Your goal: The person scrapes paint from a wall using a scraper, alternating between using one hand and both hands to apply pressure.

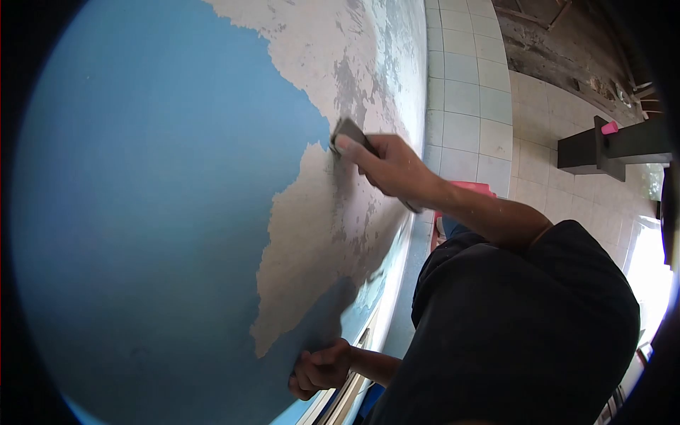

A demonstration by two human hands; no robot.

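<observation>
My right hand [386, 163] grips a flat dark scraper [352, 133], with the thumb laid along its face. The scraper's edge is against the wall, at the ragged border where blue paint [163, 184] meets a bare pale patch [301, 227]. Lower in view, my left hand [322, 370] is closed, its fingers curled against the painted wall below that patch. Whatever may be inside those fingers is hidden.
White and pale-green tiles [460, 99] run beside the wall. Something pink-red [471, 188] shows behind my right forearm. A dark beam-like structure [595, 150] bears a small pink object [609, 127]. Pale strips [347, 400] lie near my left wrist.
</observation>
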